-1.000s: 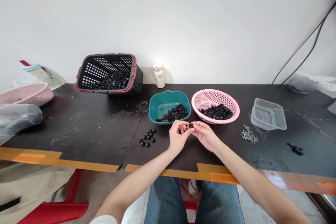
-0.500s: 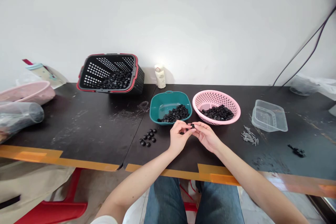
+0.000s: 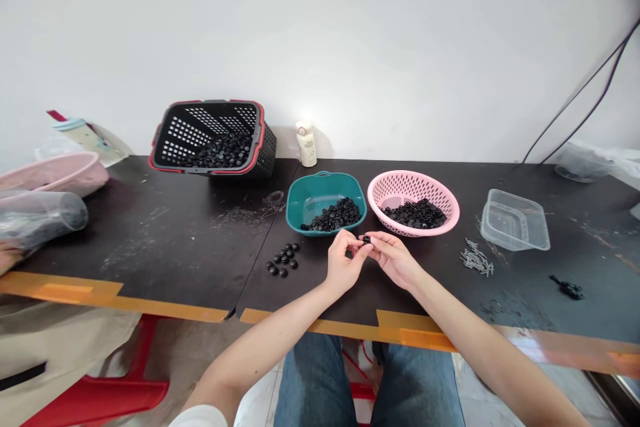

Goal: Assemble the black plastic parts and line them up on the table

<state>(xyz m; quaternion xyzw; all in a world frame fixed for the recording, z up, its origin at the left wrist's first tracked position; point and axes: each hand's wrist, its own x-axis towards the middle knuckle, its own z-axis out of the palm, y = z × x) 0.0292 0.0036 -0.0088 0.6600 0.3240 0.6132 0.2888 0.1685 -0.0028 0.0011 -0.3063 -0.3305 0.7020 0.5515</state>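
Between the fingertips of my left hand (image 3: 346,257) and my right hand (image 3: 395,257) is a small black round plastic piece (image 3: 367,239). Both hands are closed in a pinch on it, and the fingers cover much of it. Just beyond them stand a teal basin (image 3: 300,197) with many small black parts (image 3: 337,215) and a pink strainer basket (image 3: 445,197) with black ring-like parts (image 3: 417,213). On the table left of my hands lies a loose group of black round caps (image 3: 283,259).
A black-and-red basket (image 3: 263,140) of black parts leans at back left, with a white bottle (image 3: 307,145) beside it. Grey pins (image 3: 477,258), a clear tub (image 3: 515,220) and a black cluster (image 3: 567,287) lie rightward. Orange tape (image 3: 345,329) lines the table edge.
My left hand has shifted very slightly at the pinch, its fingers curling a little more. The black piece stays between both hands; the view has moved slightly.
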